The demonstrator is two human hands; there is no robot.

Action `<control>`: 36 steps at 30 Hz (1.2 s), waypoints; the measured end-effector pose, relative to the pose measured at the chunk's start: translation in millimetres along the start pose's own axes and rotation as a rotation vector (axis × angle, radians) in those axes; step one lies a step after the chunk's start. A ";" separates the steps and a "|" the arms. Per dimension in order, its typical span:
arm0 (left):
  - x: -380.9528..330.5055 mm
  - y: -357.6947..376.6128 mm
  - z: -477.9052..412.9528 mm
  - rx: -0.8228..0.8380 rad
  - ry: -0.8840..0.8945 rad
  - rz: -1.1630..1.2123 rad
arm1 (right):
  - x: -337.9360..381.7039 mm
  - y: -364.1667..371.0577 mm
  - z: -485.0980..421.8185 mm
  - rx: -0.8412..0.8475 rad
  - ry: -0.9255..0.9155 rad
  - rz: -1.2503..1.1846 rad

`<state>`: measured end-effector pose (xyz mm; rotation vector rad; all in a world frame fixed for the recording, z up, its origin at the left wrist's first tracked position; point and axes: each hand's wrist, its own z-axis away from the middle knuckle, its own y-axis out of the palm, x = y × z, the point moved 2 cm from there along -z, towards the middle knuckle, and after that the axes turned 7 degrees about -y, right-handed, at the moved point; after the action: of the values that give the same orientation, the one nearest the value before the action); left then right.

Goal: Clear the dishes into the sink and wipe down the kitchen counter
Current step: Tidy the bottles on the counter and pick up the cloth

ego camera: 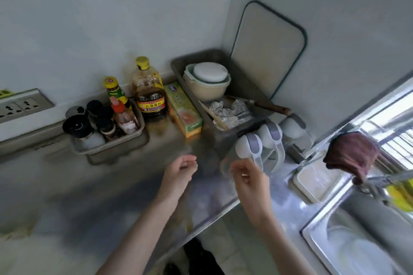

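In front of the grey rectangular metal tray (244, 88), the left hand (180, 168) is held loosely curled and empty over the stained steel counter (100, 185). The right hand (249, 177) is seen curled, but any grip cannot be told through blur. Pale green stacked bowls (207, 88) are kept inside the tray.
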<state>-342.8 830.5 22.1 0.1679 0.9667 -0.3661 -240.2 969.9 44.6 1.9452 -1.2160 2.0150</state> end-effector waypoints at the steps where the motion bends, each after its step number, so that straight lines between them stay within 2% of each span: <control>1: -2.1 6.8 3.0 0.018 0.012 -0.019 | 1.9 -11.9 3.8 -0.070 -0.021 0.031; 4: -8.8 19.6 8.2 0.054 0.038 -0.056 | 2.4 -31.2 6.0 -0.242 0.019 0.193; 7: -10.3 24.9 10.6 0.073 0.047 -0.075 | -10.9 -33.6 -6.6 -0.148 0.207 0.303; 10: -7.2 24.6 11.7 0.076 0.032 -0.071 | -25.2 -28.3 -16.7 -0.049 0.258 0.251; 14: -0.4 35.5 14.7 0.118 -0.007 -0.080 | -29.4 -25.7 -16.6 -0.066 0.263 0.134; 16: 0.5 53.0 16.5 0.161 -0.009 -0.114 | -26.8 -32.6 -15.9 -0.124 0.243 0.119; 19: -0.1 89.3 15.2 0.196 -0.011 -0.139 | -25.3 -50.5 -21.6 -0.297 0.217 0.152; 20: -1.5 101.2 15.2 0.205 -0.011 -0.126 | -29.4 -54.9 -25.6 -0.301 0.233 0.153; 23: -1.0 131.5 11.7 0.235 -0.050 -0.074 | -44.9 -58.0 -42.0 -0.183 0.329 0.123; 26: 3.3 143.2 5.3 0.186 -0.062 -0.115 | -59.8 -60.5 -53.2 -0.128 0.372 0.082; 31: 3.6 123.4 6.6 0.092 -0.014 -0.005 | -56.0 -52.7 -57.4 0.014 0.508 -0.201; 33: 1.8 106.5 10.2 0.093 -0.015 0.045 | -48.4 -42.7 -53.7 0.064 0.506 -0.268; 36: -3.8 78.9 21.6 0.125 -0.019 0.085 | -35.5 -34.0 -41.0 0.084 0.443 -0.237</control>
<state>-298.4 897.9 35.6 0.3182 0.9157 -0.3492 -247.4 1032.8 34.7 1.4687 -0.7728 2.2279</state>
